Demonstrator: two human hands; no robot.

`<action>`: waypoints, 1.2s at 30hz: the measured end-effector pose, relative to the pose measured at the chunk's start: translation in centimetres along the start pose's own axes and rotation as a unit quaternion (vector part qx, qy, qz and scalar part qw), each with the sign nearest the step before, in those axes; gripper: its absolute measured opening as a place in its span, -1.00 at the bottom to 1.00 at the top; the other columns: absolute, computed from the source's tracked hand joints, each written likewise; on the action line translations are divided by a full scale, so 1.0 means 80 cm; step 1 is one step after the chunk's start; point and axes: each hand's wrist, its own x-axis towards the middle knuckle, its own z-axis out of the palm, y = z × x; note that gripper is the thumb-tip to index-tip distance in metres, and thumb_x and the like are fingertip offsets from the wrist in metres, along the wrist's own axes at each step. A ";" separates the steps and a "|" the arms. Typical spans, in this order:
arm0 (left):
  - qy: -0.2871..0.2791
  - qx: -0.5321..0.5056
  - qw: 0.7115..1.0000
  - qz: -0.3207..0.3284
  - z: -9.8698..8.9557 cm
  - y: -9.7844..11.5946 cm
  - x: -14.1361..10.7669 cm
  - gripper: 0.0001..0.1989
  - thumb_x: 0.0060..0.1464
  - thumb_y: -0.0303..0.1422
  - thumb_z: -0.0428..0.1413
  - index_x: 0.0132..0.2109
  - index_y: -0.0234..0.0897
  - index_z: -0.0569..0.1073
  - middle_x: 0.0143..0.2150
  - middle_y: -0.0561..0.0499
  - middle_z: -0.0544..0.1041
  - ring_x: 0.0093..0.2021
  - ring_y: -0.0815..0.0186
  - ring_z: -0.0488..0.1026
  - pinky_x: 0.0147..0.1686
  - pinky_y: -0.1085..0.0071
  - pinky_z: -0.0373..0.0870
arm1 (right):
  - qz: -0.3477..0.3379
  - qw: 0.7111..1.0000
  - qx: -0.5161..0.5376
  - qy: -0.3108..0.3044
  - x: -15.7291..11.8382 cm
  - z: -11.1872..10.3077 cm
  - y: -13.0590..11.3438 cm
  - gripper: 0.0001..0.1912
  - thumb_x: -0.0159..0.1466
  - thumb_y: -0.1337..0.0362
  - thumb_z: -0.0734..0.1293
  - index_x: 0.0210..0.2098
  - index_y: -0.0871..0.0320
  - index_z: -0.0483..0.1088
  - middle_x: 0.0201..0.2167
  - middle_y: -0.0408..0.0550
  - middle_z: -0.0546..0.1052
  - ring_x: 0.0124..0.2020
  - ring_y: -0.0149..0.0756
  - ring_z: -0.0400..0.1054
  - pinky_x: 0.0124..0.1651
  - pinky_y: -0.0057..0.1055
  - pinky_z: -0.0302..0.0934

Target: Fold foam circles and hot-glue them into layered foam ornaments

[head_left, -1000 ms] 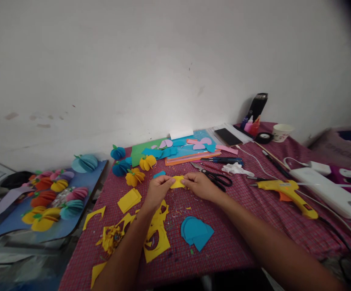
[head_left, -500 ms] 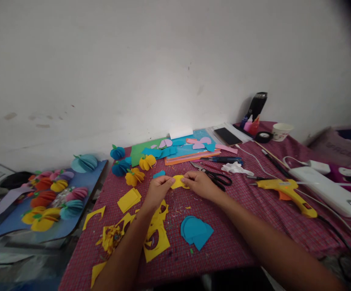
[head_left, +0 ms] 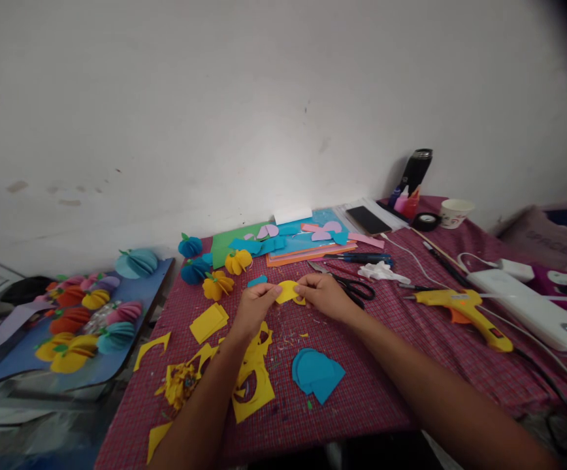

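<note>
Cloth-covered table (head_left: pixel 362 391). Toward near edge: yellow offcuts (head_left: pixel 259 397) on the left, blue cutouts (head_left: pixel 315 375) right of them. Toward right edge: yellow glue gun (head_left: pixel 453 301). Mid-surface: yellow paper piece (head_left: pixel 287 290) between the hands; left hand (head_left: pixel 255 307) pinches its left end, right hand (head_left: pixel 326 295) its right. Scissors (head_left: pixel 356 289) just beside right hand. Blue paper pumpkins (head_left: pixel 194 271) near far left corner; black bottle (head_left: pixel 417 171) near far right corner.
</note>
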 end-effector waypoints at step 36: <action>0.049 0.355 0.915 0.187 -0.048 -0.013 0.018 -0.75 0.09 -0.37 0.15 -0.09 -0.16 0.61 -0.03 -0.13 0.60 0.06 0.05 0.46 0.16 0.13 0.30 | 0.005 0.947 -0.304 -0.107 0.004 -0.093 0.015 -0.87 0.08 0.37 0.31 -0.57 0.13 0.47 -0.63 -0.15 0.46 -0.60 -0.36 0.24 -0.51 -0.41 -0.04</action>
